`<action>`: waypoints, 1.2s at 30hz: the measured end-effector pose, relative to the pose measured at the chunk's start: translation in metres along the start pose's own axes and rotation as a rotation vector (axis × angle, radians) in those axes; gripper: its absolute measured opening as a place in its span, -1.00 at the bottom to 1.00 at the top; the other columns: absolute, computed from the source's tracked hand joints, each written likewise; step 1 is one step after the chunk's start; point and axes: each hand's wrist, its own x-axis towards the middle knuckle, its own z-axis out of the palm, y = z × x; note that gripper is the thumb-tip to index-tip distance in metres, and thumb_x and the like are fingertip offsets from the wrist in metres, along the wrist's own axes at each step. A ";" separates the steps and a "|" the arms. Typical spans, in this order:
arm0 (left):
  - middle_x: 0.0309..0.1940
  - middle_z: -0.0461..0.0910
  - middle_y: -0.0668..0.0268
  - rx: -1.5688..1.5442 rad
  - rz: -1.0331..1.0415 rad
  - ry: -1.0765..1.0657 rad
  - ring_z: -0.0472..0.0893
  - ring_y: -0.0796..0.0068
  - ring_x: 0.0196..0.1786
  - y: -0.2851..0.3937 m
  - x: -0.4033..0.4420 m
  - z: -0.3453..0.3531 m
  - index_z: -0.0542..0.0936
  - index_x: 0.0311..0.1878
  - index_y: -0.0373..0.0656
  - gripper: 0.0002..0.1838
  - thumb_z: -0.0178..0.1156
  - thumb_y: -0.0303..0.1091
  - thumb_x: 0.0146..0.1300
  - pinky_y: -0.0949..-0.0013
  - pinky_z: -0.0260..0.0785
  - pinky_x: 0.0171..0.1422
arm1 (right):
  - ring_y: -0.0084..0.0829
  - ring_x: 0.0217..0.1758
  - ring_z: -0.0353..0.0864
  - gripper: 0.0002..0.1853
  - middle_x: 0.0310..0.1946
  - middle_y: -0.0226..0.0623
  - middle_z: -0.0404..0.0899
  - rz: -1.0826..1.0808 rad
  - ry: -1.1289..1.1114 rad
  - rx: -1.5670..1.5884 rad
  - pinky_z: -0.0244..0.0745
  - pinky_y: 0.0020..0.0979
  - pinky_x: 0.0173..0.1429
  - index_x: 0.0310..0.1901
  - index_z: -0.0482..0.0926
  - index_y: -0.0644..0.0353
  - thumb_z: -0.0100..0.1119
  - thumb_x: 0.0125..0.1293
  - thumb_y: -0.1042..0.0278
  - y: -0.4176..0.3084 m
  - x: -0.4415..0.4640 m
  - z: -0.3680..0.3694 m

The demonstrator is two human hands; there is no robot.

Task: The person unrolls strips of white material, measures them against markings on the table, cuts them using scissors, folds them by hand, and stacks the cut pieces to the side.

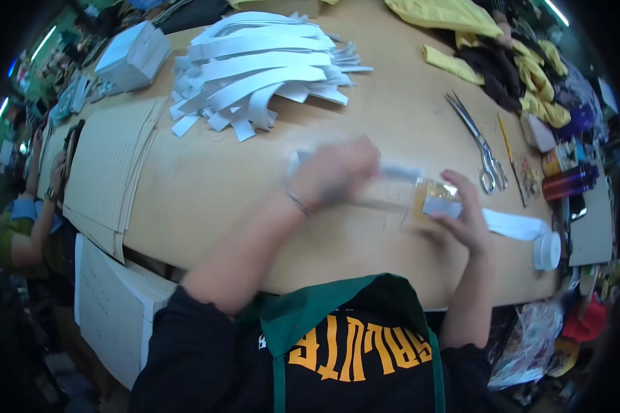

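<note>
My left hand (341, 172) is closed in a fist over the middle of the table, smeared by motion. A blurred white strip (401, 172) shows on its right side, and a bit of white on its left. My right hand (467, 217) has thumb and fingers around a small tan block (420, 206) with shiny clear wrapping. From behind this hand a white band (513, 224) runs right to a white roll (547, 250) standing near the table's edge. The band also shows on the block between thumb and fingers.
A heap of cut white strips (262, 69) lies at the back, beside a white box-shaped stack (134, 58). Cardboard sheets (114, 158) cover the left side. Scissors (481, 144), a pencil (505, 134) and a purple tumbler (568, 182) lie right. A co-worker's arm (38, 230) shows far left.
</note>
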 end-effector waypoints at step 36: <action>-0.33 0.57 0.00 -0.195 -0.458 -0.603 0.59 0.13 -0.25 0.076 0.065 0.116 0.59 -0.25 -0.33 -0.71 0.30 -0.30 0.05 0.22 0.40 -0.18 | -0.30 0.06 0.39 -0.76 -0.20 -0.35 0.52 0.262 -0.319 -0.203 0.14 -0.13 0.29 -0.21 0.51 0.07 0.28 0.05 0.39 0.011 -0.022 -0.021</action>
